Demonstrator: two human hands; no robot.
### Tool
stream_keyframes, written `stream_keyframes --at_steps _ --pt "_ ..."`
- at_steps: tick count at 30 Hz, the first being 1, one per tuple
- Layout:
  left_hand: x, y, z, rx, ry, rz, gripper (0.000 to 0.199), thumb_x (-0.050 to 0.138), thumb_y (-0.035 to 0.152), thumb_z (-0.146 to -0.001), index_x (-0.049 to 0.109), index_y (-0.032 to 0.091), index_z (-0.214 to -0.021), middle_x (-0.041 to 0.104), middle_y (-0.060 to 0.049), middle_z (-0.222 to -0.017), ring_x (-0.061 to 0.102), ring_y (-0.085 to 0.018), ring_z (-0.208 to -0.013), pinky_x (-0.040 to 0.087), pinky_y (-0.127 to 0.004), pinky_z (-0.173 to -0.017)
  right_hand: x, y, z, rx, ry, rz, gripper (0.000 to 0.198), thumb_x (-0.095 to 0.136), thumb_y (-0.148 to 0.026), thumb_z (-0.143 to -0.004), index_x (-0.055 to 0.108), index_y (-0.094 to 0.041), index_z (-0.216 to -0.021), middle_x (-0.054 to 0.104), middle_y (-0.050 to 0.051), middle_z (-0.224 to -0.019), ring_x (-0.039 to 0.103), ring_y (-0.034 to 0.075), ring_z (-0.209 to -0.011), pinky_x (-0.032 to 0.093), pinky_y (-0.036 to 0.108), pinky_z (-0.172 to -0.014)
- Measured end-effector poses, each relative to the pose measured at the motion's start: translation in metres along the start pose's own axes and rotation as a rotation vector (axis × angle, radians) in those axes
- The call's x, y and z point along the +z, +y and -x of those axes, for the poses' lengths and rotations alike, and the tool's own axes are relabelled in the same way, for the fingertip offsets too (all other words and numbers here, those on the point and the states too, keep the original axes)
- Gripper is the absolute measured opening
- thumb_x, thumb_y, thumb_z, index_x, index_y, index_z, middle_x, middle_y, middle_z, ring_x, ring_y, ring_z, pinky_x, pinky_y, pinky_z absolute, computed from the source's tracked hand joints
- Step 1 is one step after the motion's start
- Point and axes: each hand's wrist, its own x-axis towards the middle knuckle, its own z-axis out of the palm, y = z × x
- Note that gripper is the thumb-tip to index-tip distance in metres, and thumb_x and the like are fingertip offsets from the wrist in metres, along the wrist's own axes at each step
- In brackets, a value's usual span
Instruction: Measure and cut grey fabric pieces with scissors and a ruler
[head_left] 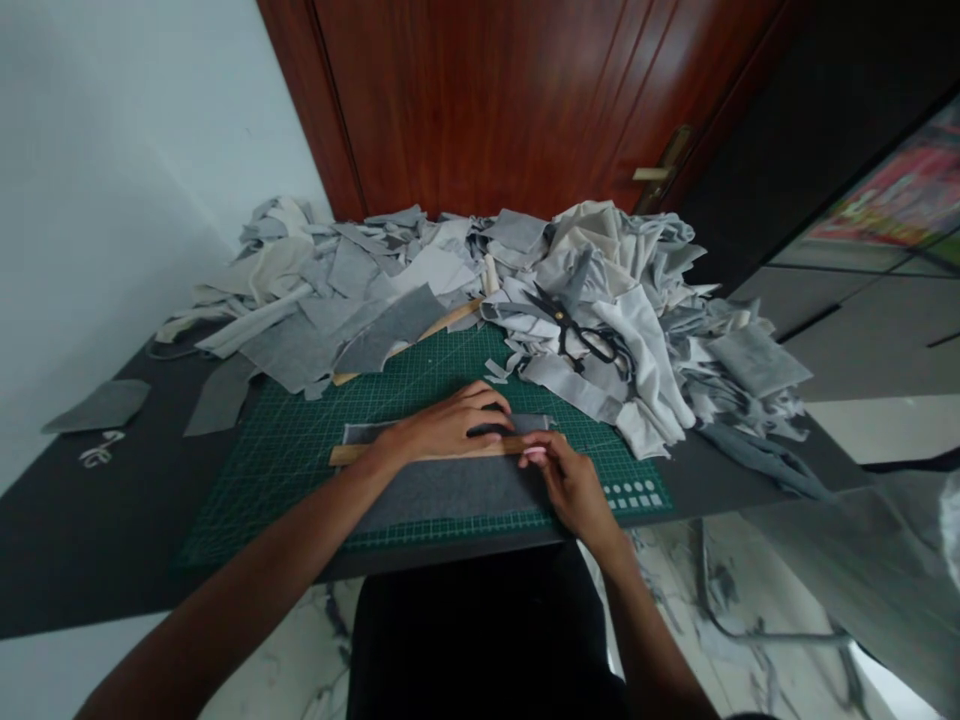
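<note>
A strip of grey fabric (pixel 450 492) lies on the green cutting mat (pixel 300 440), with a wooden ruler (pixel 442 452) along it. My left hand (pixel 450 422) rests over the ruler with fingers arched and thumb apart, pressing it down. A dark patch shows under those fingers, and I cannot make out what it is. My right hand (pixel 571 480) is at the ruler's right end, fingertips pinched around a small pale pink piece that looks like tailor's chalk (pixel 535 450). The chalk is close to the ruler's edge.
Grey and cream fabric scraps (pixel 360 270) are heaped along the table's back. Black-handled scissors (pixel 566 320) lie on the heap at right. A thin curved wooden piece (pixel 435 328) pokes from under the scraps. A wooden door (pixel 480 100) stands behind the dark table (pixel 90 520).
</note>
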Motion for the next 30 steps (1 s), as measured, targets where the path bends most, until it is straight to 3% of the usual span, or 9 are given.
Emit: stream_keyframes --at_steps 6,14,25,30 --pt "0.001 0.005 -0.001 0.051 0.0 -0.045 0.02 0.062 0.032 -0.102 0.079 0.027 -0.109 0.066 -0.009 -0.126 0.053 -0.025 -0.122 0.045 -0.04 -0.109 0.005 0.006 0.003 0.001 0.056 0.148 0.016 0.06 -0.04 -0.103 0.068 -0.026 -0.101 0.079 0.005 -0.096 0.076 0.023 -0.085 0.058 0.031 -0.076" --pt "0.009 0.001 -0.003 0.064 0.034 0.027 0.017 0.065 0.031 -0.099 0.08 0.024 -0.105 0.069 -0.009 -0.12 0.054 -0.025 -0.117 0.046 -0.04 -0.105 0.007 0.009 -0.008 -0.145 -0.012 0.208 0.012 0.062 -0.029 -0.102 0.074 -0.025 -0.101 0.076 0.006 -0.104 0.072 0.022 -0.095 0.055 0.034 -0.084" --pt "0.009 -0.001 -0.003 0.083 0.012 0.051 0.019 0.064 0.031 -0.099 0.078 0.024 -0.11 0.071 -0.008 -0.117 0.057 -0.024 -0.114 0.044 -0.04 -0.105 0.008 0.013 -0.004 -0.105 -0.046 0.341 0.018 0.06 -0.033 -0.104 0.076 -0.028 -0.109 0.076 0.005 -0.107 0.073 0.021 -0.094 0.056 0.033 -0.085" --pt "0.013 0.003 -0.008 0.118 -0.008 0.045 0.019 0.06 0.022 -0.098 0.078 0.023 -0.104 0.072 -0.008 -0.103 0.06 -0.022 -0.102 0.047 -0.034 -0.093 0.011 0.014 -0.004 -0.115 -0.034 0.428 0.02 0.06 -0.035 -0.104 0.078 -0.028 -0.109 0.075 0.005 -0.104 0.071 0.02 -0.087 0.056 0.031 -0.078"
